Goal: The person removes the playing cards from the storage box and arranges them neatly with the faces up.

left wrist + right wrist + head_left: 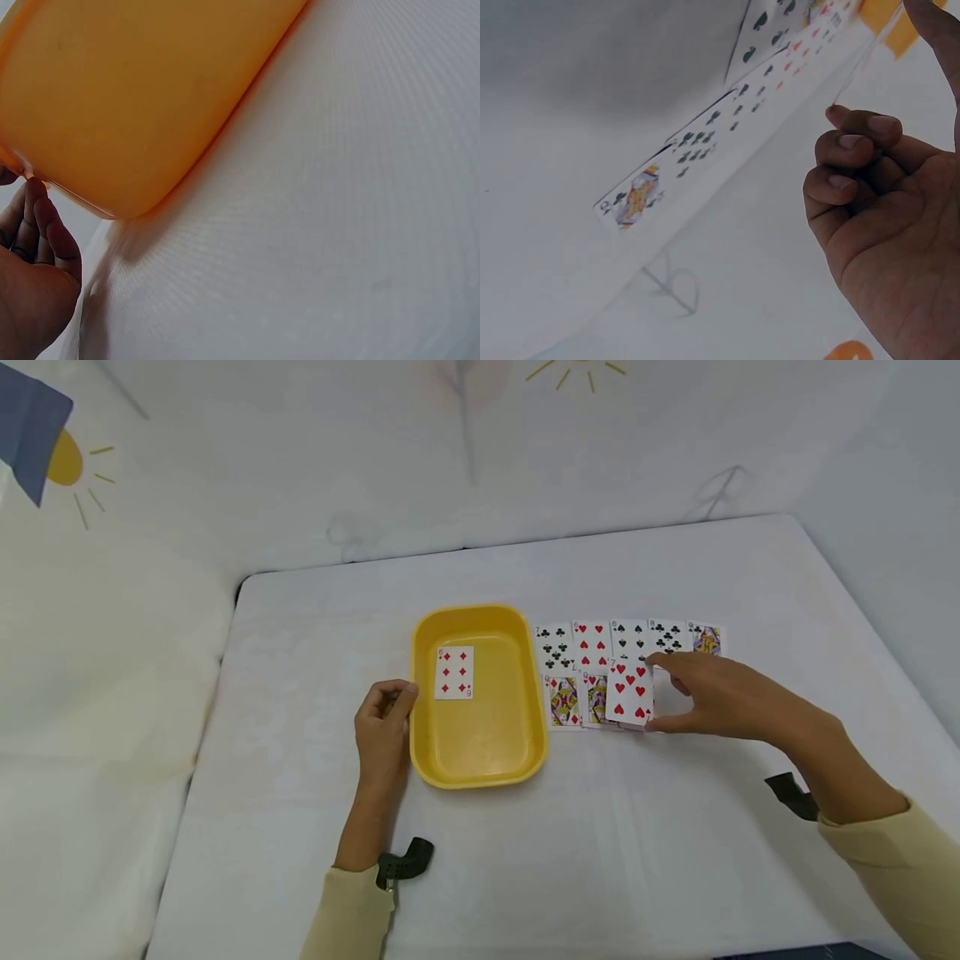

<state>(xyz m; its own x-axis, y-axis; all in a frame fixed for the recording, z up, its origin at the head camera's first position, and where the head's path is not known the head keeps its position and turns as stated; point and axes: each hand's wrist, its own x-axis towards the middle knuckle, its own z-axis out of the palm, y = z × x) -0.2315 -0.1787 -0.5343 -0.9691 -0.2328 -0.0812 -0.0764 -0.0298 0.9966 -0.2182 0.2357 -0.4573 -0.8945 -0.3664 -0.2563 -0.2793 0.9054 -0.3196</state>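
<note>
My left hand [384, 727] pinches the left rim of a yellow plastic tray [480, 781]; the left wrist view shows the fingertips [34, 187] right at its edge. Inside the tray lies a six of diamonds card [454, 673], face up. Between thumb and index finger my right hand [720, 697] holds a seven of hearts card [630, 689] by its right edge. This card overlaps the lower row of cards, partly covering a queen of hearts [596, 697]. In the right wrist view the held card [866, 60] shows nearly edge-on, the other fingers curled.
Right of the tray, an upper row runs from a seven of clubs [555, 647] to a queen of clubs [707, 640]. A queen of diamonds [564, 702] begins the lower row by the tray. White cloth [315, 635] covers the table, and a dark object [817, 952] shows at the bottom edge.
</note>
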